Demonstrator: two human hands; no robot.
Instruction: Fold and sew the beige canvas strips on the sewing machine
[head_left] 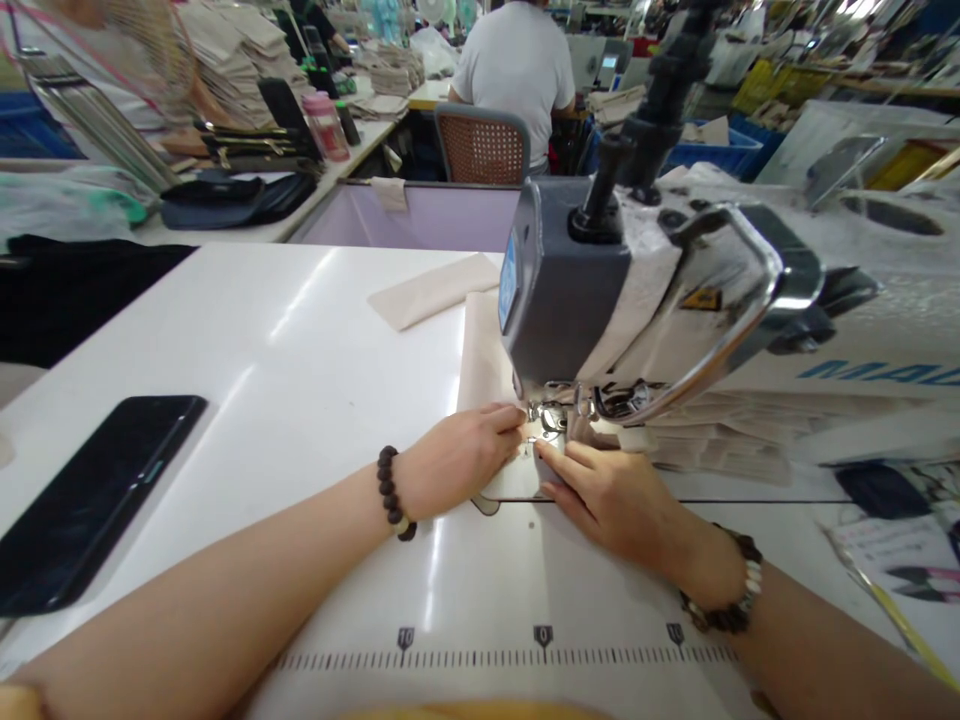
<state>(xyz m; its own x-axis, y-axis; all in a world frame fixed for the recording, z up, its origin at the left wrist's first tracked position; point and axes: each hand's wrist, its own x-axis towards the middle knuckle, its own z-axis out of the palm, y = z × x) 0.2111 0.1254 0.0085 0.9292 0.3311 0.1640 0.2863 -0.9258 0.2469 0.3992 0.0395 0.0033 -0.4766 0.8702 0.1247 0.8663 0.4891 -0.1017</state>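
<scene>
Left hand (pixel 457 455) and right hand (pixel 615 500) work close together at the needle area of a grey industrial lockstitch sewing machine (pixel 562 290). Left hand lies on its side, fingers curled slightly, fingertips on a pale cream cotton cloth (pixel 480 360) just left of the metal presser foot (pixel 551 415). Right hand comes in from the other side, fingers extended, fingertips on the same cloth near the foot. Cannot tell whether either hand pinches the cloth or only presses it.

Cloth runs from under the hands back along the machine's left side, on a glossy white sewing table (pixel 225 400). A folded cream fabric strip (pixel 435 290) lies on the table just beyond it. A stack of cream fabric pieces (pixel 720 440) sits right of the machine.

Dark wooden bead bracelets on both wrists: left (pixel 388 490), right (pixel 731 590). Black smartphone (pixel 97 500) lies face up at the table's left, well apart from the hands. A printed measuring scale (pixel 510 660) marks the table's near edge. Beyond, a co-worker in a white T-shirt (pixel 517 70) sits on a cane-backed chair (pixel 484 150), back turned.
</scene>
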